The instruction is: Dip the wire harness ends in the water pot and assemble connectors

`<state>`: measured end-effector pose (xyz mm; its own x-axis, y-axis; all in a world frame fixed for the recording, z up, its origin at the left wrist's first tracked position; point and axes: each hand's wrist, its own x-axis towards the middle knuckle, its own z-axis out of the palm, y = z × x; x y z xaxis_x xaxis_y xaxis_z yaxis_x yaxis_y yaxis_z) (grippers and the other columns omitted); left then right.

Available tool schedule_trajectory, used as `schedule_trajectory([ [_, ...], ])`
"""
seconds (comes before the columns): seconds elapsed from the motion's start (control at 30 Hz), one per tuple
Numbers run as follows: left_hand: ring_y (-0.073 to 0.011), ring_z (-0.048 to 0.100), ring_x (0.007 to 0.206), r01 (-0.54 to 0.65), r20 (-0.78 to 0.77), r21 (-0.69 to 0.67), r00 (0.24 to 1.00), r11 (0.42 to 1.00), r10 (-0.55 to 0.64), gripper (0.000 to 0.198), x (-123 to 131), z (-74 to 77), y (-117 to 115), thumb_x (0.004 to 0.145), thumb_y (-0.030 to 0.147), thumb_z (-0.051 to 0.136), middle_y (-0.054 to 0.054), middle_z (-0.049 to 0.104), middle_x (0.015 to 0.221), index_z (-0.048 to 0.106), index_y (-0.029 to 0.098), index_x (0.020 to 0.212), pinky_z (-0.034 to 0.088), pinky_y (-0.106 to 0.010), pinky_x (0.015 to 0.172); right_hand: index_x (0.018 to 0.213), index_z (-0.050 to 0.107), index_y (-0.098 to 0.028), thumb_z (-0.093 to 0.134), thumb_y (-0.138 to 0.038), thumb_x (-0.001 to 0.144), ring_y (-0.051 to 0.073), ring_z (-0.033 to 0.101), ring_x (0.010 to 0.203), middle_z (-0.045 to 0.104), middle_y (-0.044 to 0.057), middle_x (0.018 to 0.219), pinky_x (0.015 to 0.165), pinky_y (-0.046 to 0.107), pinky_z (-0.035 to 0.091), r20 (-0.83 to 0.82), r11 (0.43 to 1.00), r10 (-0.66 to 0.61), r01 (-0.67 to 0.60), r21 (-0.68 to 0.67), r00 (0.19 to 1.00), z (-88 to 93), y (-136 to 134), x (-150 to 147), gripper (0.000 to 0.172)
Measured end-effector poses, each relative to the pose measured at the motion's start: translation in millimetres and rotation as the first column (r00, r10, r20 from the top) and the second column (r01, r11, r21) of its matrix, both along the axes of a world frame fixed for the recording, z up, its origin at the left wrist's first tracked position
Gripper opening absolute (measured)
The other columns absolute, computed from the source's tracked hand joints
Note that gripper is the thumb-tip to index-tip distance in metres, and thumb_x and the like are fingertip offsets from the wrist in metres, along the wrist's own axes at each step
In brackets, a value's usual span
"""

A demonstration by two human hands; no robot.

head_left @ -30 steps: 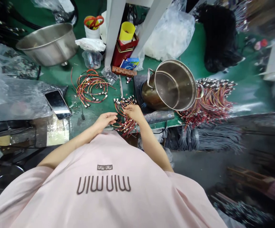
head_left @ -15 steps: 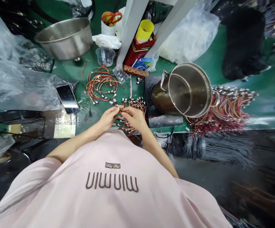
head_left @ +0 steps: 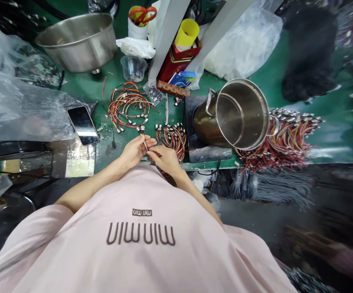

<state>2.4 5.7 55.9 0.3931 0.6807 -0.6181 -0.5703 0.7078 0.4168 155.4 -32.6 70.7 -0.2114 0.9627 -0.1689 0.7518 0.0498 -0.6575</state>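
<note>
Green worktop (head_left: 78,86) bears metal vessels (head_left: 243,114) amid plastic bags (head_left: 243,44) — both hands (head_left: 133,151) (head_left: 167,160) pinch connector-tipped wires (head_left: 141,130).

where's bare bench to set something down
Bare bench shows between the basin and wire coil, and in a patch bordered by the pot, white bag and black bundle. More shows right of the red heap. It is crowded around the left hand and right hand, with the wire bunch between coil and pot.

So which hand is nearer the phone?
Left. The left hand is right of the phone and slightly lower in view; the right hand is farther right, beyond the left.
</note>
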Motion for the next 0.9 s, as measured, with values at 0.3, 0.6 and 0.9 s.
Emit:
schedule_trajectory([
  [0.3, -0.0072, 0.05, 0.047, -0.002, 0.035, -0.183, 0.999, 0.983, 0.008, 0.023, -11, 2.0, -1, 0.097, 0.022, 0.045, 0.003, 0.054, 0.058, 0.062, 0.012, 0.084, 0.051, -0.025, 0.059, 0.099, 0.072, -0.019, 0.05, -0.025, 0.092, 0.022, 0.065, 0.098, 0.072, 0.01, 0.105, 0.082, 0.028, 0.047, 0.566, 0.924, -0.233, 0.362, -0.126, 0.791, -53.7, 47, 81, 0.025],
  [0.6, -0.0059, 0.039, 0.042, 0.067, 0.099, -0.173, 0.994, 0.983, -0.05, 0.028, -11, 4.6, -1, 0.098, 0.02, 0.041, 0.004, 0.046, 0.055, 0.064, 0.009, 0.088, 0.046, -0.023, 0.052, 0.099, 0.071, -0.014, 0.049, -0.018, 0.089, 0.025, 0.065, 0.101, 0.069, 0.017, 0.109, 0.085, 0.031, 0.046, 0.579, 0.907, -0.269, 0.405, -0.117, 0.77, -74.7, 54, 72, 0.024],
  [0.9, -0.0061, 0.04, 0.043, 0.089, 0.12, -0.183, 0.99, 0.979, -0.067, 0.029, -12, 4.1, -2, 0.098, 0.02, 0.041, 0.004, 0.048, 0.056, 0.066, 0.008, 0.09, 0.048, -0.024, 0.054, 0.097, 0.071, -0.017, 0.05, -0.03, 0.09, 0.019, 0.068, 0.086, 0.074, 0.007, 0.093, 0.076, 0.027, 0.047, 0.474, 0.84, -0.436, 0.535, -0.091, 0.765, -71.1, 51, 109, 0.026],
])
